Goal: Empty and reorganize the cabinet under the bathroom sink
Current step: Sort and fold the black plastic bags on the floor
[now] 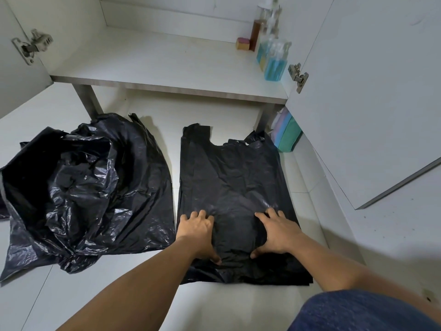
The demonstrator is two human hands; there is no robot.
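Note:
A flat black plastic bag lies spread on the white floor in front of the open cabinet, its handles pointing toward the cabinet. My left hand presses flat on the bag's near left part, fingers spread. My right hand presses on the near right part, fingers spread too. Between both hands the plastic bulges slightly. A crumpled heap of black plastic bags sits on the floor to the left, apart from the flat one.
The cabinet shelf holds bottles of blue liquid, an amber bottle and a small pink-and-yellow sponge at its right rear. Both cabinet doors stand open. A stack of pastel and green cloths stands under the shelf's right end.

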